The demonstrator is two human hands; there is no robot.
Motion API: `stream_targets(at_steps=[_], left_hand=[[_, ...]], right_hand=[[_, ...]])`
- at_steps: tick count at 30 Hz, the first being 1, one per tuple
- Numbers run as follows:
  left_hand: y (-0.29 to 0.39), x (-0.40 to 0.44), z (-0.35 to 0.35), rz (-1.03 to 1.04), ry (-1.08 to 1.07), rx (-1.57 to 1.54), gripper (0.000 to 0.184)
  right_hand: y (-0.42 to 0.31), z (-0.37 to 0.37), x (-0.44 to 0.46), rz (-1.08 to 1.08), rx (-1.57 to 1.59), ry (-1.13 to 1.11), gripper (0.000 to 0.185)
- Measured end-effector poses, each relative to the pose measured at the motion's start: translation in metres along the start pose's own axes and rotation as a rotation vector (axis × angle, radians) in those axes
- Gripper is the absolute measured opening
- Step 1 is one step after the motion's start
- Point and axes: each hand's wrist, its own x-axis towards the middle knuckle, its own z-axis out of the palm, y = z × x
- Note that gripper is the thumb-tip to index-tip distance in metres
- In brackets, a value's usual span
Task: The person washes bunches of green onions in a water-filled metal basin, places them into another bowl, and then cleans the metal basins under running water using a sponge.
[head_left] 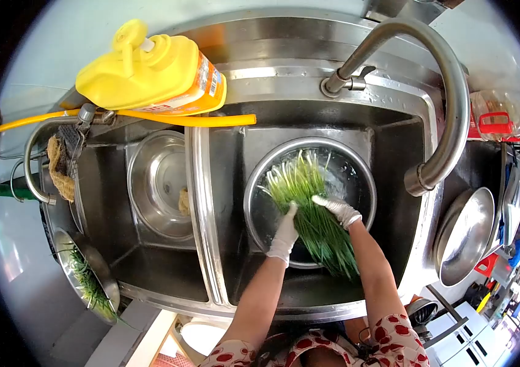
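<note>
A large bunch of long green stalks with pale ends lies across a round metal basin with water in it, inside the right sink. Its pale ends point to the back, and its green tips hang over the basin's front rim. My left hand, in a white glove, is closed around the left side of the bunch. On the bunch's right side rests my right hand, also gloved, its fingers stretched out over the stalks and the thumb side hidden.
A curved faucet arches over the sink's right side. Behind stand a yellow jug and a yellow hose. The left sink holds another metal basin. A bowl of greens is at far left, metal bowls at right.
</note>
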Motion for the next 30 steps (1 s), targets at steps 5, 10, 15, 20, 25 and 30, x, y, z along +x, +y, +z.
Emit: stream_targets(at_steps=[5, 10, 15, 20, 25, 30], left_hand=[[-0.018, 0.014, 0.002, -0.024, 0.337, 0.198, 0.094], [0.029, 0.005, -0.022, -0.068, 0.120, 0.185, 0.097], [0.050, 0.030, -0.011, 0.063, 0.105, -0.280, 0.069], [0.000, 0.121, -0.021, 0.242, -0.042, -0.296, 0.055], [0.052, 0.037, 0.006, 0.063, -0.030, -0.414, 0.040], [0.049, 0.034, -0.012, 0.098, -0.080, -0.317, 0.059]], right_hand=[[-0.005, 0.011, -0.020, -0.255, 0.031, -0.017, 0.085], [0.011, -0.031, 0.025, -0.296, -0.327, 0.104, 0.087], [-0.072, 0.014, 0.021, -0.394, 0.139, 0.149, 0.065], [-0.052, 0.091, 0.022, -0.796, -0.958, 0.414, 0.061], [-0.083, 0.076, 0.001, -0.412, -0.849, 0.513, 0.059], [-0.052, 0.017, 0.033, -0.453, -0.295, 0.476, 0.068]])
